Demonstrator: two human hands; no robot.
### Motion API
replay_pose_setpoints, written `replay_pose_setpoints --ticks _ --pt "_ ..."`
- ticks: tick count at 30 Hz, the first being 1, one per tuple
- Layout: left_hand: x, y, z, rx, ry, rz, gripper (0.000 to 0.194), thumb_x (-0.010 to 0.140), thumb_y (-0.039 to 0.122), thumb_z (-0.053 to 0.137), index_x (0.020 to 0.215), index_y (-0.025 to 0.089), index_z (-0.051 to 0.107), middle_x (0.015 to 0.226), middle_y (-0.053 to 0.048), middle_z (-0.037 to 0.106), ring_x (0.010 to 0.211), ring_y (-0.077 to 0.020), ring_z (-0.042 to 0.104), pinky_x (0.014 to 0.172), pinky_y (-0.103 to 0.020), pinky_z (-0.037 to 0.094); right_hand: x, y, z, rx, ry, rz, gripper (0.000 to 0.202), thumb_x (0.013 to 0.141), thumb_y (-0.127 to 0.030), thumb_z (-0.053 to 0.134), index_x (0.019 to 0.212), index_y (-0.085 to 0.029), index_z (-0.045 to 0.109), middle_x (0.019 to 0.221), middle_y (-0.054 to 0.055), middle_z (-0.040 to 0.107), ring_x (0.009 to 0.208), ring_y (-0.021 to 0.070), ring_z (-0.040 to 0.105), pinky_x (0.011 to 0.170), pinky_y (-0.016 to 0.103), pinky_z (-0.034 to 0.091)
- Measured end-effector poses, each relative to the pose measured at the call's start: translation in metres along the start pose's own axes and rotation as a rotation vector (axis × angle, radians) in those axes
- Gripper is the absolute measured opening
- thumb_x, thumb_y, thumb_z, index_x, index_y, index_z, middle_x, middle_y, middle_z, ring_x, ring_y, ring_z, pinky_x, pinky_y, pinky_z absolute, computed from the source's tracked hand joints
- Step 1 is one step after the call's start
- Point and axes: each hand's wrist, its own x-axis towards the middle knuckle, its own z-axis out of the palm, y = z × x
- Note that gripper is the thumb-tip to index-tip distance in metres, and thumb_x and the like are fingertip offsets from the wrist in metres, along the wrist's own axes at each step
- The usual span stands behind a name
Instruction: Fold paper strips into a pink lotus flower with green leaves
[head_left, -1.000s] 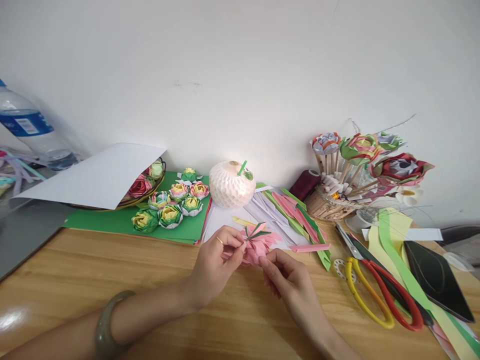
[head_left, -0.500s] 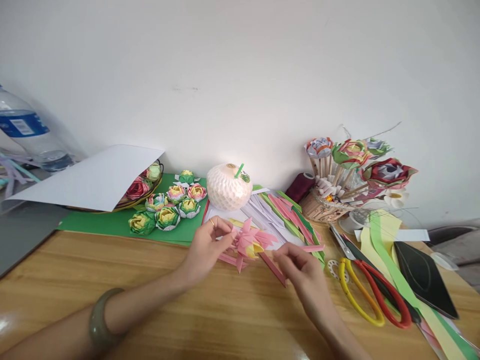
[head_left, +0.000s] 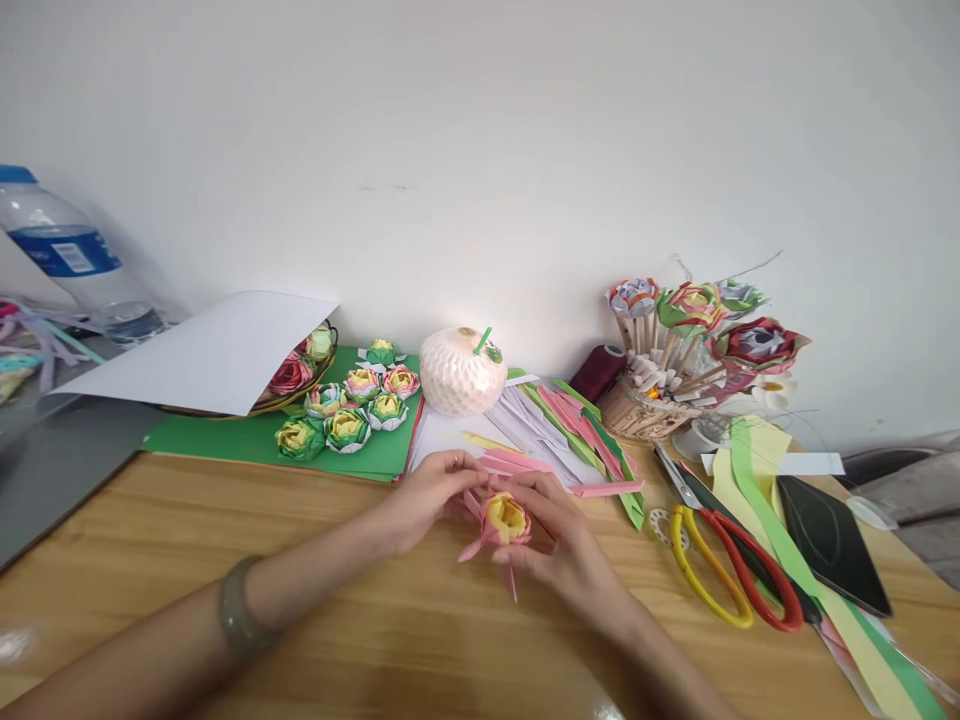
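Cupping a paper flower (head_left: 508, 518), two hands meet over the worktop

Seen from the head camera, a person holds the pink-and-yellow flower just above the worktop (head_left: 337, 665), between both hands. The right hand (head_left: 566, 530) curves around its right side, thumb near and fingers behind, closed on the outer petals, apparently so the loose folds stay gathered about the yellow middle. The left hand (head_left: 435, 500) has thumb and fingertips pinched together on the far-left petals; the exact fold is hidden. The upturned middle probably lets the layers be watched.

Behind the hands, pink strips (head_left: 517, 461) and lilac strips (head_left: 547, 435) lie within easy reach, sorted roughly by colour. Small flowers (head_left: 347, 430) sit on a green sheet (head_left: 225, 450) to the left, likely kept there out of the way. Scissors (head_left: 703, 512) lie at the right, handles toward the person, seemingly for a quick pick-up.

Half a second earlier, the hands stood wider apart, the right one off to the flower's side, and the yellow middle faced lower right. Now it faces up, the right hand wraps the petals, and the pink strips behind show more fully.
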Motion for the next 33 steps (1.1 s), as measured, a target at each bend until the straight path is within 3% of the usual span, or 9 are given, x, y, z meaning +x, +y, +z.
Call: replay_pose_setpoints --ticks 3,6,8,11,14,20,25,30,33 --pt "-0.001 -0.001 -0.002 0.389 0.258 0.370 0.011 0.076 0.024 0.057 0.083 0.016 0.058 0.089 -0.004 0.058 0.077 -0.0130 0.057 0.065 -0.023 0.049 0.001 0.003 0.001 -0.122 0.119 0.001 0.033 0.074 -0.037 0.065 0.103 -0.023 0.060 0.094 0.006 0.057 0.090 0.0210 0.051 0.079 0.034 0.042" --pt "-0.010 0.003 0.000 0.603 0.100 0.539 0.017 0.079 0.019 0.050 0.094 0.018 0.059 0.101 -0.006 0.056 0.082 -0.0134 0.056 0.063 -0.023 0.048 0.000 0.008 0.002 -0.189 0.210 0.010 0.038 0.068 -0.042 0.069 0.097 -0.020 0.059 0.089 0.006 0.057 0.085 0.0221 0.051 0.074 0.034 0.042" --pt "-0.015 0.007 0.004 0.610 -0.138 0.513 0.032 0.078 0.014 0.049 0.108 0.019 0.056 0.110 -0.008 0.055 0.094 -0.0162 0.055 0.073 -0.025 0.049 -0.001 0.012 0.005 -0.137 0.222 0.060 0.042 0.066 -0.047 0.069 0.095 -0.018 0.057 0.087 0.006 0.057 0.081 0.0213 0.051 0.070 0.033 0.043" --pt "-0.018 0.010 0.009 0.590 -0.282 0.401 0.032 0.078 0.017 0.053 0.110 0.017 0.056 0.106 -0.008 0.059 0.101 -0.0201 0.054 0.087 -0.032 0.045 -0.003 0.015 0.009 0.054 0.183 0.140 0.043 0.070 -0.051 0.064 0.095 -0.017 0.053 0.086 0.006 0.056 0.076 0.0193 0.053 0.066 0.031 0.045" --pt "-0.014 0.008 0.010 0.468 -0.290 0.307 0.027 0.079 0.026 0.056 0.103 0.016 0.060 0.102 -0.006 0.062 0.101 -0.0220 0.056 0.089 -0.034 0.043 -0.003 0.014 0.010 0.209 0.135 0.144 0.044 0.073 -0.050 0.062 0.103 -0.018 0.052 0.093 0.007 0.057 0.082 0.0200 0.055 0.071 0.032 0.047" --pt "-0.005 0.003 0.000 0.172 -0.187 0.181 0.041 0.070 0.030 0.068 0.107 0.019 0.054 0.107 -0.007 0.063 0.099 -0.0208 0.058 0.084 -0.033 0.045 0.000 0.010 -0.003 0.288 0.102 0.178 0.044 0.067 -0.043 0.070 0.106 -0.026 0.058 0.104 0.005 0.050 0.097 0.0220 0.051 0.077 0.032 0.046" --pt "-0.001 0.005 -0.004 0.111 -0.130 0.081 0.035 0.064 0.031 0.073 0.091 0.014 0.059 0.088 -0.006 0.067 0.081 -0.0184 0.062 0.073 -0.032 0.047 0.001 0.008 -0.011 0.586 -0.123 0.255 0.057 0.064 -0.047 0.070 0.112 -0.024 0.049 0.097 0.003 0.054 0.088 0.0179 0.054 0.078 0.032 0.044" --pt "0.000 0.003 -0.003 0.166 -0.159 0.076 0.031 0.066 0.034 0.071 0.088 0.014 0.063 0.087 -0.006 0.067 0.078 -0.0164 0.061 0.072 -0.030 0.046 0.002 0.006 -0.009 0.397 0.007 0.323 0.056 0.062 -0.046 0.073 0.105 -0.020 0.049 0.080 -0.001 0.054 0.067 0.0134 0.051 0.061 0.026 0.042" --pt "-0.002 0.001 -0.001 0.180 -0.191 0.055 0.028 0.067 0.033 0.070 0.086 0.014 0.061 0.080 -0.003 0.066 0.071 -0.0141 0.061 0.070 -0.028 0.045 0.002 0.006 -0.005 0.353 0.028 0.278 0.055 0.063 -0.045 0.073 0.106 -0.021 0.050 0.083 0.001 0.057 0.066 0.0140 0.052 0.056 0.025 0.042"
